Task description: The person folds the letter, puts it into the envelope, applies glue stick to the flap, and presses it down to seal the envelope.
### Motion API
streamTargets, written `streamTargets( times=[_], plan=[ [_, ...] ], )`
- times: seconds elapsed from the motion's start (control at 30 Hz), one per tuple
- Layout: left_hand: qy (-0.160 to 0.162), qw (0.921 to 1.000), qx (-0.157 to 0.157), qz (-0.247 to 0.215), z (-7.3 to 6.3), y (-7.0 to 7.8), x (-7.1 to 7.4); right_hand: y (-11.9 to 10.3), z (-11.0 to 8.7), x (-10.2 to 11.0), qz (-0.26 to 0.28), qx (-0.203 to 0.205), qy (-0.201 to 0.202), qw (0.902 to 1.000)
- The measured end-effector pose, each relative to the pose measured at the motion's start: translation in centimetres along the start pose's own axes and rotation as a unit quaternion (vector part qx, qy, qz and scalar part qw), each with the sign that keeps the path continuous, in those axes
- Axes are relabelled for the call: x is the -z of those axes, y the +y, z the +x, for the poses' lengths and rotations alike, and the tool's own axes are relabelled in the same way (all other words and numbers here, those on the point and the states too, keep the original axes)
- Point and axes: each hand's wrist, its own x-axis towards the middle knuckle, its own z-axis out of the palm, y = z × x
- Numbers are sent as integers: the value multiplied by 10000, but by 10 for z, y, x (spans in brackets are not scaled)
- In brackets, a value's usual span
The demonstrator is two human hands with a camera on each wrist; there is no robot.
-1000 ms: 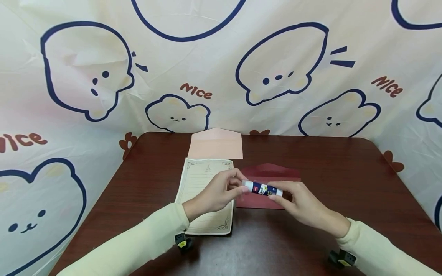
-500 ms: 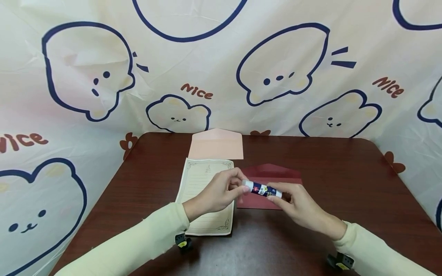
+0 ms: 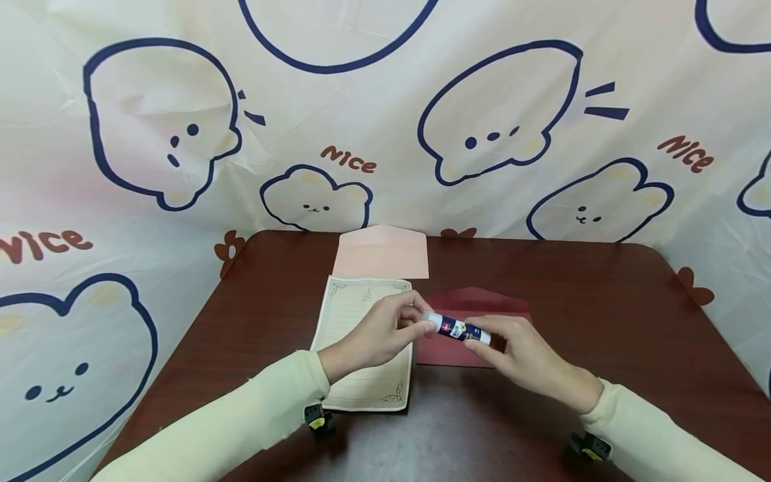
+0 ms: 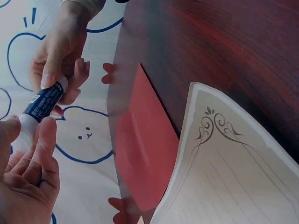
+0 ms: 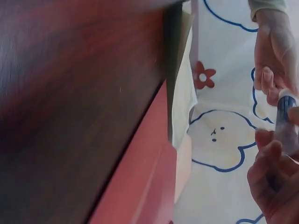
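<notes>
A glue stick (image 3: 456,328) with a dark blue label and white ends is held up between both hands over a red envelope (image 3: 458,351). My left hand (image 3: 385,330) pinches its white left end between thumb and fingers. The other end is gripped by my right hand (image 3: 524,351), thumb below and fingers above in the head view. From the left wrist, the glue stick (image 4: 43,103) slants between the two hands, with the right thumb on its label. Below my left hand lies lined letter paper (image 3: 361,388) with ornate corners, partly covered by that hand.
A pale pink envelope (image 3: 382,254) with its flap up lies at the back of the dark wooden table (image 3: 271,281), just beyond the letter paper. A printed cloth backdrop (image 3: 397,100) hangs behind the table and along both sides.
Both hands keep their hold on the glue stick, and its right end has dipped very slightly. The whole scene has shifted a little to the right in the head view.
</notes>
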Motion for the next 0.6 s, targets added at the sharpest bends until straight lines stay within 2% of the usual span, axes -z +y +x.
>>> streamTargets(
  times=[0.17,0.33,0.47,0.6],
  plan=[
    [-30,10000,-6,55,1,0,-3,-2,2,1,-762,285,-77,9967],
    [-119,9998,120,79,1,3,-7,-6,4,0,-1192,695,-115,9904],
    [-129,9997,213,83,2,4,-10,-7,3,1,-1161,550,-219,9915],
    [-106,9995,300,90,6,2,-14,-4,2,5,-873,208,-356,9953]
  ],
)
